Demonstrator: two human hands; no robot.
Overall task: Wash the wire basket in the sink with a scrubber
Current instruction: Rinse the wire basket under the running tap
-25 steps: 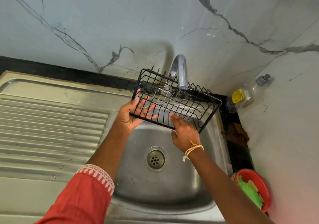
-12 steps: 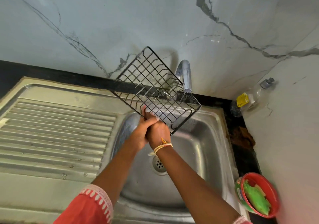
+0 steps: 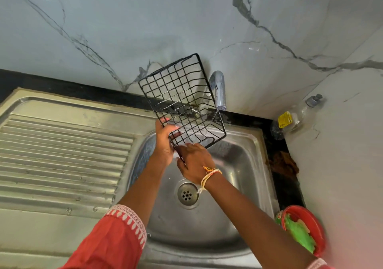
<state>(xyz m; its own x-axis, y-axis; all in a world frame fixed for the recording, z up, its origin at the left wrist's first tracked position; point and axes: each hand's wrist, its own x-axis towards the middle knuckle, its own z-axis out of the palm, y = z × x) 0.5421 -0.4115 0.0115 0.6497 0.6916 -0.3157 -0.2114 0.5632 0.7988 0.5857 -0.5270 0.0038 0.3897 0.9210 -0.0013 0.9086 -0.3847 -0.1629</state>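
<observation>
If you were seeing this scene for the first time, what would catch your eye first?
The black wire basket, tilted up over the sink beside the tap, with the left hand and right hand gripping its lower edge. Next, the red bowl holding a green scrubber, at lower right.

Black counter (image 3: 288,186): steel sink (image 3: 255,165), bottle (image 3: 290,119), red bowl (image 3: 306,227).

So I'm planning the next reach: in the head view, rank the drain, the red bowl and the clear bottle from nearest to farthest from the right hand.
From the right hand:
1. Drain, just below the hand in the sink.
2. Red bowl, lower right on the counter.
3. Clear bottle, in the far right corner by the wall.
</observation>
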